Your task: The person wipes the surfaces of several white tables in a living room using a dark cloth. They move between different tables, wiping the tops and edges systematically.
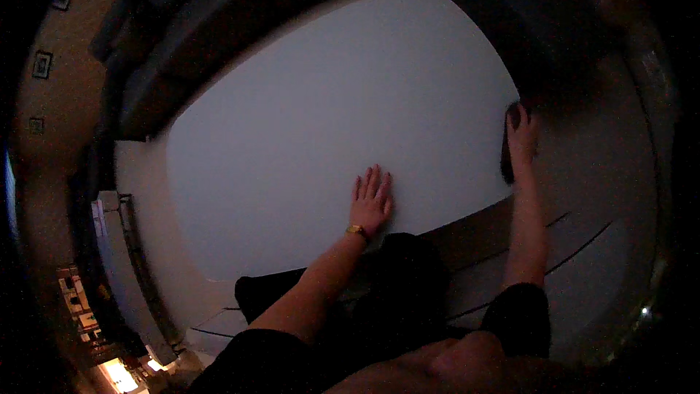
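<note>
A broad white panel, probably a tabletop, (328, 109) with rounded corners spreads before me in dim light. My left hand (373, 202) rests palm down near its front edge, fingers slightly spread, holding nothing. A gold-coloured watch or bracelet (357, 231) is on that wrist. At the panel's right edge, my right hand (523, 134) has its fingers around the upper end of a dark oblong object (507, 161). That object is too dark to identify, and the hand hides part of it. My dark-clothed knees (413, 262) are at the front edge.
A dark sofa (158, 49) appears to stand beyond the panel at upper left. Framed pictures (42, 64) hang on the left wall. A long pale-topped piece of furniture (123, 262) stands at left, near a bright light (120, 376). Dark lines (579, 249) cross the pale floor at right.
</note>
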The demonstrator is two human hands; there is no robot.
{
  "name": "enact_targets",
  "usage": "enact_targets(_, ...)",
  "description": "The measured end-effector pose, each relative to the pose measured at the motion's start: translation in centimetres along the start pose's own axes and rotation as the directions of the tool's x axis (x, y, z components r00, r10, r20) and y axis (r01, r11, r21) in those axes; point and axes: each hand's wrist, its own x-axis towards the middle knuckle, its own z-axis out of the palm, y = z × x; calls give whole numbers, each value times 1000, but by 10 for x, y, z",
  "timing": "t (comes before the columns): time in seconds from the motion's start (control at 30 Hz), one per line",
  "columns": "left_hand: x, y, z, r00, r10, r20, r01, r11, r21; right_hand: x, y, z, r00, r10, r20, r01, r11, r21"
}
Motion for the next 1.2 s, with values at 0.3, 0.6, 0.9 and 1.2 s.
enact_targets(0.3,123,-44,19,996,42,-78,-41,999,13,-87,-42,26,997,-82,-17,82,997,9)
enact_targets(0.6,113,-4,39,998,36,-48,-35,999,29,-12,-6,35,871,-443,213,469,878,-90)
enact_targets(0.9,-20,131,93,998,65,10,-65,998,-17,58,13,73,984,33,173,52,884,-464)
enact_targets(1.2,-43,156,105,996,84,3,-84,996,0,-138,-221,73,665,-694,276,643,720,261)
